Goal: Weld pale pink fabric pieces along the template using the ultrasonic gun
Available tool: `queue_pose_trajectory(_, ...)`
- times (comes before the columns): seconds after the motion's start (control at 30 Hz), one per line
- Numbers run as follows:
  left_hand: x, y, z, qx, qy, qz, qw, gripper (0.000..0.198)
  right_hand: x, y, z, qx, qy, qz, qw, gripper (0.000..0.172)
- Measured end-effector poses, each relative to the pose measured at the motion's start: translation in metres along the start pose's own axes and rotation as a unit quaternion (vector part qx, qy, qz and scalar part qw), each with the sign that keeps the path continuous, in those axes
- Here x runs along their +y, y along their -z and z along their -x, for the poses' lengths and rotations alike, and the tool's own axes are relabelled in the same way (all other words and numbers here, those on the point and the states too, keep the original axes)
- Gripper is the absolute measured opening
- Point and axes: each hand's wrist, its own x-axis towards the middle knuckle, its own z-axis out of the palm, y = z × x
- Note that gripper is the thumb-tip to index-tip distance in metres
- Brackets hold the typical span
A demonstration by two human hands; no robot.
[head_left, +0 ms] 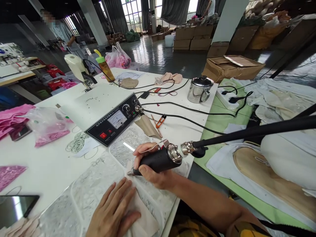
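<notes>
My right hand [154, 174] is wrapped round a black cylindrical handheld tool [158, 160] with a metal collar and a thick black cable at its rear. The tool's tip points down at the upper end of a pale beige fabric piece [145, 217]. My left hand [115, 207] lies on that fabric, fingers stretched out and close to the tip. Beneath the fabric is a clear, patterned sheet [98, 182] on the white table. Beyond my hands stands a black control box [115, 120] with a dial gauge and a red switch.
Orange snips [161, 121], a lidded metal mug [200, 89] and cables lie beyond the tool. A power strip [228, 98] and piled fabric are at right. Pink material in bags [49, 126] and a phone-like device [18, 207] are at left. A person [64, 36] stands in the background.
</notes>
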Motion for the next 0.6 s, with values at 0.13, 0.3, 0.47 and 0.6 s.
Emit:
queue_pose_trajectory(0.13, 0.0, 0.005, -0.006, 0.004, -0.021, -0.015, 1.0, 0.035, 0.0, -0.001, -0.001, 0.012, 0.008, -0.007, 1.0, 0.024)
queue_pose_trajectory(0.3, 0.002, 0.01, -0.013, 0.014, -0.025, -0.025, 0.999, 0.035, -0.003, 0.002, 0.001, 0.022, 0.01, 0.025, 0.999, 0.025)
queue_pose_trajectory(0.47, 0.002, 0.01, -0.015, 0.01, -0.024, -0.029, 0.999, 0.04, -0.003, 0.005, 0.0, 0.039, 0.017, 0.03, 0.999, 0.02)
queue_pose_trajectory(0.6, 0.001, 0.009, -0.014, 0.014, -0.023, -0.031, 0.999, 0.043, 0.004, 0.002, 0.0, 0.053, 0.025, 0.028, 0.998, 0.025)
